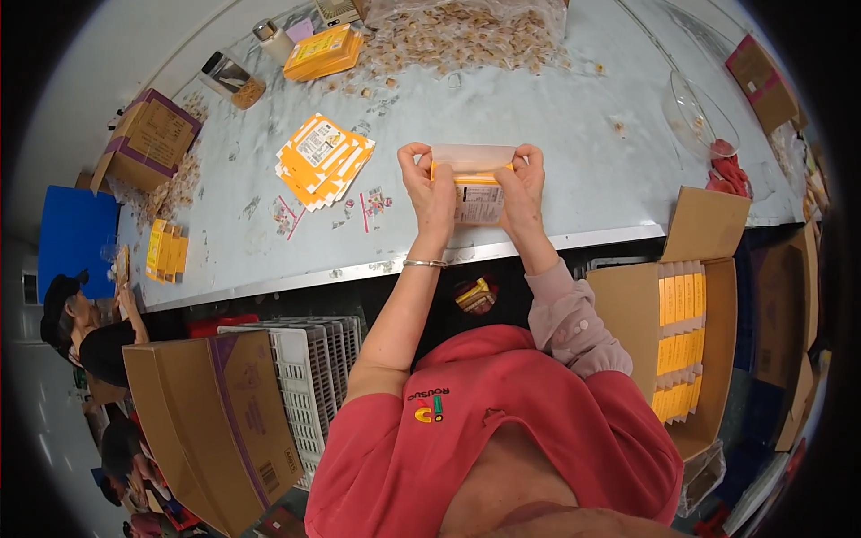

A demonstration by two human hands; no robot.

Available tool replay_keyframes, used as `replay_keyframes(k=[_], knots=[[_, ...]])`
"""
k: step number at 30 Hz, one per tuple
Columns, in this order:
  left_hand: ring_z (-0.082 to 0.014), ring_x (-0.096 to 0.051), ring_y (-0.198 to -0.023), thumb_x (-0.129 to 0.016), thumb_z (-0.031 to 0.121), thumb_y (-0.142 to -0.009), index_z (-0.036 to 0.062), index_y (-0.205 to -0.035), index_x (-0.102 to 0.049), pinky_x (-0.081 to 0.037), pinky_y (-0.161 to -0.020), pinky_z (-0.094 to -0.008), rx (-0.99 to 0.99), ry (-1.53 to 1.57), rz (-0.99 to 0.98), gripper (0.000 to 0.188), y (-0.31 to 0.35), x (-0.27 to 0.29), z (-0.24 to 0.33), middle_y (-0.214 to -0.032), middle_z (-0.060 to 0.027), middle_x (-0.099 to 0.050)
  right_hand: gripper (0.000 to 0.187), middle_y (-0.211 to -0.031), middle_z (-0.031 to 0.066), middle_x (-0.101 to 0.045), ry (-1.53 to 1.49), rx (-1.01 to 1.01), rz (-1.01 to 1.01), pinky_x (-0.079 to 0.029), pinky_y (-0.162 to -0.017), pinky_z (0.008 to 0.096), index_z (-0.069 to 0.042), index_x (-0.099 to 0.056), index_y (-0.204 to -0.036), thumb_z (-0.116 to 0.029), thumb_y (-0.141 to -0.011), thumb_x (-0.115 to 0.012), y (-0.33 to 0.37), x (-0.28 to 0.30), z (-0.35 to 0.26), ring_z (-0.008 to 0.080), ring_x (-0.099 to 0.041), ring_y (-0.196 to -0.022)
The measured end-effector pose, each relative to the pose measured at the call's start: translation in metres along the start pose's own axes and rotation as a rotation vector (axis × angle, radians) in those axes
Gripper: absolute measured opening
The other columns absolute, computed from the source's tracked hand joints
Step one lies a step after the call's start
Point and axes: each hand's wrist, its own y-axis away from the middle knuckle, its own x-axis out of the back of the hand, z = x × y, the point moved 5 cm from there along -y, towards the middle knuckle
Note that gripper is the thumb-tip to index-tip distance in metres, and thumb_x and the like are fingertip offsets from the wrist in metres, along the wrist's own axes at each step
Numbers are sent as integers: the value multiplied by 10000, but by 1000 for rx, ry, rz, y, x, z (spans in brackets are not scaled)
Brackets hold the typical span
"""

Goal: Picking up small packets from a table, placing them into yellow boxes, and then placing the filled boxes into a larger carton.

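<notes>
A yellow and white printed carton [478, 203] is held up just over the table's near edge. My left hand [429, 195] is closed on its left side, with the thumb on the front and curled fingers at the upper corner. My right hand [524, 199] grips the right side in the same way. Between the hands a whitish flap stretches across the carton's top; whatever may be inside is hidden. Left of my hands lies a fanned stack of flat yellow cartons [325, 161]. Small clear packets with colourful pieces [375, 208] lie beside the stack.
A heap of small wrapped pieces [457, 40] covers the table's far side. Yellow cartons [325, 52], a jar [233, 81] and a brown box [154, 136] stand left. At lower right, an open cardboard box [625, 323] holds rows of yellow cartons. Another person [85, 327] works at far left.
</notes>
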Motion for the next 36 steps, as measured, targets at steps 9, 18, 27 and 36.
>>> replay_keyframes(k=[9, 18, 27, 36], knots=[[-160, -523, -1028, -634, 88, -815, 43, -1196, -401, -426, -898, -293, 7, -153, -311, 449, 33, 19, -32, -1068, -80, -551, 203, -919, 32, -547, 88, -230, -165, -406, -809, 232, -51, -498, -984, -48, -781, -485, -5, 7, -6, 95, -506, -870], [-165, -514, -1033, -629, 261, -867, 56, -1234, -405, -425, -893, -294, -57, -102, -306, 476, 36, 15, -12, -1128, -77, -536, 448, -1126, 68, -538, 126, -158, -315, -393, -908, 285, -24, -429, -1235, -129, -829, -586, 25, -6, -28, 143, -480, -1092], [-166, -562, -956, -658, 323, -841, 33, -1247, -406, -468, -813, -288, -165, -251, -261, 560, 40, 6, 15, -1081, -106, -579, 644, -1323, 99, -440, 62, -210, -429, -346, -982, 298, -36, -283, -1399, -115, -842, -595, 13, 7, -62, 176, -420, -1214], [-167, -635, -755, -750, 170, -720, 18, -1077, -564, -501, -665, -282, -629, -722, -553, 430, 29, -31, 63, -837, -113, -651, 586, -1087, 128, -584, 1466, 488, -913, -439, -839, 331, -74, -548, -1153, -307, -659, -763, 3, -45, -134, 273, -566, -1003]])
